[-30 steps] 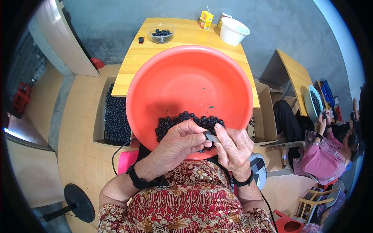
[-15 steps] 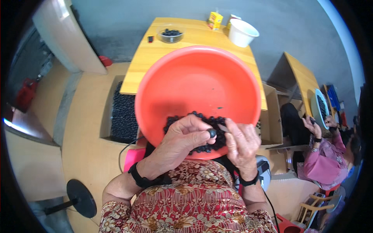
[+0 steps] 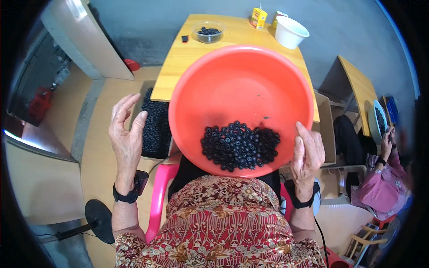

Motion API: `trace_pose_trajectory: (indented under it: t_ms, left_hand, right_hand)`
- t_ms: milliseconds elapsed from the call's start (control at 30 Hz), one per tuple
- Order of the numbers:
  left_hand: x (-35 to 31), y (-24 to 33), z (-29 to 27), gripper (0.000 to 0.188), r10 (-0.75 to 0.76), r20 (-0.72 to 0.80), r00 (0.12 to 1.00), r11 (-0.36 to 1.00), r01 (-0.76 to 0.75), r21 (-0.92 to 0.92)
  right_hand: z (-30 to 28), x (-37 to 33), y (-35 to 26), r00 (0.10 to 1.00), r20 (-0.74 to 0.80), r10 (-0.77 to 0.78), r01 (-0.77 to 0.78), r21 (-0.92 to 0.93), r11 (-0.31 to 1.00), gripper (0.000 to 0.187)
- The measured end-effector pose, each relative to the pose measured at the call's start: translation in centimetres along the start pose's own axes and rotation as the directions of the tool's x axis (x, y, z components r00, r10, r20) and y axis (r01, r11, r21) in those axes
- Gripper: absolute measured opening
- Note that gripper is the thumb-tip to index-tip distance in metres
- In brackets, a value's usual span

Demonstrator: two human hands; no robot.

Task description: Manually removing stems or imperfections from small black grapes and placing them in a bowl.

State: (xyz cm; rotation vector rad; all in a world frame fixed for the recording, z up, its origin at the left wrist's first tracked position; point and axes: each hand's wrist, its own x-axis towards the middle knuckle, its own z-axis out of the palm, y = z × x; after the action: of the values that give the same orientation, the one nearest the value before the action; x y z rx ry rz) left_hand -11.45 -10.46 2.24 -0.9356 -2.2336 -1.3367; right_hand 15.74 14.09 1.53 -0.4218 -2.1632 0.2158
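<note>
A large red plastic basin [image 3: 241,80] stands in front of me, and a heap of small round black pieces [image 3: 241,145] lies in its near part. Left of the basin, my left hand [image 3: 126,138] is raised with fingers spread and nothing in it. Below it is a box of many black pieces [image 3: 154,129], partly covered by the hand. My right hand [image 3: 308,154] is at the basin's right rim, thumb and forefinger bent close together and the other fingers curled. What it holds, if anything, is hidden.
On the yellow table [image 3: 176,67] behind the basin are a clear bowl [image 3: 208,38] with black pieces, a small yellow carton [image 3: 258,18] and a white tub [image 3: 291,32]. At the right, a person in pink [image 3: 380,192] works over a pale blue basin [image 3: 374,123]. A cardboard box [image 3: 328,134] stands nearby.
My left hand has let go of a black round piece and moved left, out of the basin, opening. My right hand, which held a small thin tool, has moved right to the rim.
</note>
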Motion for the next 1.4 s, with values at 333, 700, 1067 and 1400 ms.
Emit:
trace_pose_trajectory:
  t_ms: [333,700,1067,1400]
  left_hand:
    - [-7.0,6.6,13.9,0.026,0.37,0.824,0.43,0.927,-0.225,-0.3]
    - [-10.4,8.2,20.0,0.021,0.604,0.67,0.432,0.796,-0.282,-0.536]
    - [-9.8,6.3,20.6,0.006,0.434,0.705,0.561,0.901,-0.264,-0.344]
    - [-9.1,8.4,21.6,0.029,0.492,0.659,0.569,0.871,-0.33,-0.365]
  right_hand:
    - [-1.8,0.1,2.0,0.984,-0.105,0.145,-0.144,0.022,0.989,0.019]
    - [-2.0,0.2,2.6,0.982,-0.115,0.151,-0.14,0.096,0.986,0.017]
    - [-0.8,-0.2,2.2,0.988,-0.049,0.145,-0.138,0.119,0.983,0.017]
    - [-0.8,-0.1,2.2,0.986,-0.033,0.165,-0.161,0.116,0.98,0.017]
